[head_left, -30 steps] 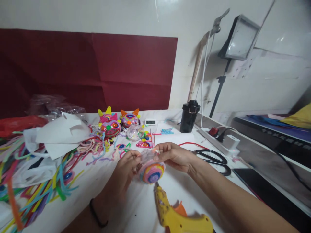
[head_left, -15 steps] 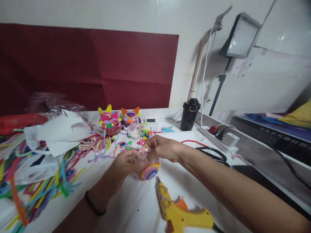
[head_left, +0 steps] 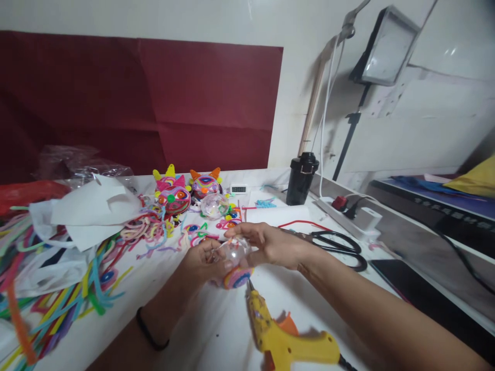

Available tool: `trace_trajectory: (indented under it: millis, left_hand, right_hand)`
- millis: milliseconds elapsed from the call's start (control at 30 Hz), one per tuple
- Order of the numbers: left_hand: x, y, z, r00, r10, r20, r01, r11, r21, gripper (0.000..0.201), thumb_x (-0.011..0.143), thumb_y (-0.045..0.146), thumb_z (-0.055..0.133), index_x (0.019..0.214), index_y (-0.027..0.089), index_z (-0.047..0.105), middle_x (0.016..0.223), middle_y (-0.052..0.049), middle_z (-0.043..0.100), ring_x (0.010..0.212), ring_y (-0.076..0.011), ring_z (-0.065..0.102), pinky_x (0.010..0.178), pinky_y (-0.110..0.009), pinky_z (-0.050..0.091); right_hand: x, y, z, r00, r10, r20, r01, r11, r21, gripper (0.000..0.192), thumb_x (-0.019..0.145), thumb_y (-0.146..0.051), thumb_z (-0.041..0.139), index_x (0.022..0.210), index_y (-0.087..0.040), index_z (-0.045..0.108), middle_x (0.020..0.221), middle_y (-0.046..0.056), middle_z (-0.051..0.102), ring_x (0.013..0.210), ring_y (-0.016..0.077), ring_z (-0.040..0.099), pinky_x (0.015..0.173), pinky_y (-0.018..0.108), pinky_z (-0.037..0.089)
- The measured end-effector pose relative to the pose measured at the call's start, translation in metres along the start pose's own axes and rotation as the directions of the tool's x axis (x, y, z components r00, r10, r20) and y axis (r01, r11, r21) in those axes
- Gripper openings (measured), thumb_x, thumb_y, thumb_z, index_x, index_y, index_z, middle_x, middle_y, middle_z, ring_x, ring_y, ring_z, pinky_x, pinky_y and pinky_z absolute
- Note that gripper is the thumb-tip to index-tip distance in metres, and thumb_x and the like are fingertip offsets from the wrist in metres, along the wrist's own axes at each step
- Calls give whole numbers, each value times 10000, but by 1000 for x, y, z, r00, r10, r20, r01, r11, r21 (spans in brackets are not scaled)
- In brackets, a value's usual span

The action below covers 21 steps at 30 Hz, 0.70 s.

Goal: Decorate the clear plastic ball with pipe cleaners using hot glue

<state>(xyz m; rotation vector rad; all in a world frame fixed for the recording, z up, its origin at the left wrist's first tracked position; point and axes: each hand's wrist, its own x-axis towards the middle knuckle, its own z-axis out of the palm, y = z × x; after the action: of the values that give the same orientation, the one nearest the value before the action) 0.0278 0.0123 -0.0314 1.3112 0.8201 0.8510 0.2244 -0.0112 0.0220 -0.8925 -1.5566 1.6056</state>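
Fingers of the left hand (head_left: 195, 265) and right hand (head_left: 273, 246) hold a clear plastic ball (head_left: 236, 252) low at the centre: the left's pinched at its side, the right's curved more widely over it. Half a second ago the right fingers were bunched across the ball. Now they have spread, baring its see-through top, while the striped patch (head_left: 238, 279) sits at its lower edge. This probably means a new grip, giving better access to the clear side.

Taking the ball as the clock's centre, a yellow glue gun (head_left: 278, 332) lies at five o'clock, its nozzle just beside the patch; whether they touch is unclear. It is the main obstacle to lowering the ball. Black-handled scissors (head_left: 336, 243) are at three, a black bottle (head_left: 301, 180) at one, another clear ball (head_left: 214, 206) at eleven, bright toys (head_left: 174, 196) at ten, and tangled craft stems (head_left: 69, 304) towards eight.
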Motion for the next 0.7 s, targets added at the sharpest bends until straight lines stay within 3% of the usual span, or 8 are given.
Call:
trace_trajectory:
  millis: [433,700]
  left_hand:
    - [-4,6,1,997,-54,48,54,998,-10,338,589,344,827,722,181,562,572,23,608,531,-138,545,508,-251,381]
    - [-6,9,2,996,-65,59,65,998,5,338,570,325,825,779,169,610,578,25,604,495,-128,529,484,-246,363]
  right_hand:
    - [1,7,12,995,-44,-86,49,997,58,473,497,-20,690,933,-162,575,785,-48,620,689,115,565,611,217,416]
    - [0,11,16,991,-52,-120,61,996,68,513,489,-40,704,966,-168,565,894,-12,628,720,139,594,597,232,446]
